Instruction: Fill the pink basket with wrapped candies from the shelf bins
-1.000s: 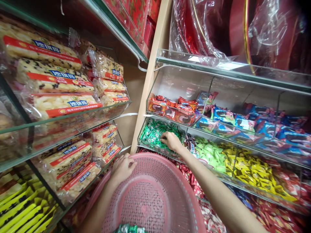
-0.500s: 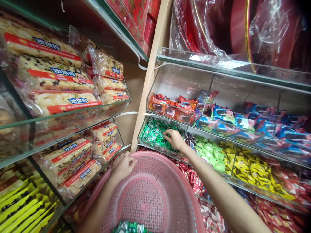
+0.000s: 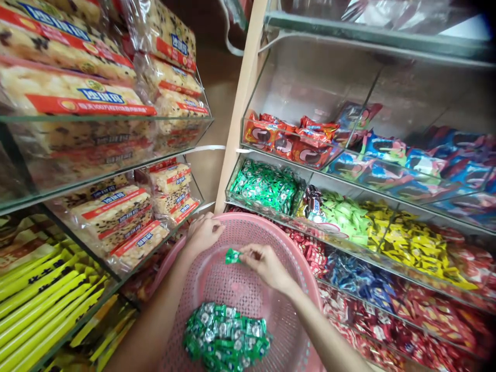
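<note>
Between the thumb and fingers of my right hand is a green-wrapped candy, held above the inside of a pink plastic basket. My left hand grips the basket's far left rim, fingers curled over it. Low in the basket lies a heap of green-wrapped candies, the same kind as the one I hold. More green candies fill a clear shelf bin just beyond the basket's far rim.
Bins of light green candies, yellow candies and blue candies line the right shelves. Wrapped pastry bars are stacked on the left glass shelves. A wooden post stands between the two shelf units.
My right hand has come back from the green candy bin to over the basket, with a candy pinched in it. The view has tilted down, showing more of the heap. My left hand stays on the rim.
</note>
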A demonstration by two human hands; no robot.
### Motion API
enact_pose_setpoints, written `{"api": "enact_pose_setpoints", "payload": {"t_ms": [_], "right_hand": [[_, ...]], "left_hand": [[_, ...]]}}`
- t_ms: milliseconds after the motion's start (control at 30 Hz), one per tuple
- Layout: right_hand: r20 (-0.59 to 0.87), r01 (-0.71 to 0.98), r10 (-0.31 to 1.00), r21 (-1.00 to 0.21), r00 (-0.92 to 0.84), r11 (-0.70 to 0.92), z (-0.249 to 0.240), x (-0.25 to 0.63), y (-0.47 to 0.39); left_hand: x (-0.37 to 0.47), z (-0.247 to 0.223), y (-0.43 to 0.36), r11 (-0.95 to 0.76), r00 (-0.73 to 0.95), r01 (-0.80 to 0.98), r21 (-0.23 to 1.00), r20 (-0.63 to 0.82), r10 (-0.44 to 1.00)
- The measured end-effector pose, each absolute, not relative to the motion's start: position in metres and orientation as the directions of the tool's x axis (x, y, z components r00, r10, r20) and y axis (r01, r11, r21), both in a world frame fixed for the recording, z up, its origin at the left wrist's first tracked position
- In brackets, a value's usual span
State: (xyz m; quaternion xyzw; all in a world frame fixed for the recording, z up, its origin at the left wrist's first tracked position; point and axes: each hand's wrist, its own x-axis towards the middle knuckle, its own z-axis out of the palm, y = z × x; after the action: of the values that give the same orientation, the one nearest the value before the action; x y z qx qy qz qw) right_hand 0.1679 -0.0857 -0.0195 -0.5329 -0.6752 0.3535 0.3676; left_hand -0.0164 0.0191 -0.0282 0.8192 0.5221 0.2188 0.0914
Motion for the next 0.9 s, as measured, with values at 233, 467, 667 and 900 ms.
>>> {"api": "enact_pose_setpoints", "payload": {"t_ms": [233, 467, 667, 900], "right_hand": [[-0.174, 0.325, 0.953, -0.942, -0.249, -0.087, -0.109, 0.147, -0.114], [-0.281, 0.268, 0.908, -0.942, -0.310, -0.201, -0.132, 0.132, -0.125], [-0.293, 0.269, 0.912, -0.939, -0.289, -0.217, -0.148, 0.120, -0.130], [-0.300, 0.315, 0.919, -0.924, -0.256, -0.214, -0.152, 0.112, -0.147]], "left_hand": [[-0.012, -0.017, 0.014, -0.454, 0.382, 0.832, 0.319, 0.264, 0.886], [-0.011, -0.015, 0.013, -0.472, 0.407, 0.836, 0.281, 0.260, 0.876], [-0.014, -0.019, 0.012, -0.477, 0.412, 0.831, 0.287, 0.260, 0.874], [-0.013, -0.016, 0.003, -0.500, 0.441, 0.810, 0.306, 0.245, 0.864]]}}
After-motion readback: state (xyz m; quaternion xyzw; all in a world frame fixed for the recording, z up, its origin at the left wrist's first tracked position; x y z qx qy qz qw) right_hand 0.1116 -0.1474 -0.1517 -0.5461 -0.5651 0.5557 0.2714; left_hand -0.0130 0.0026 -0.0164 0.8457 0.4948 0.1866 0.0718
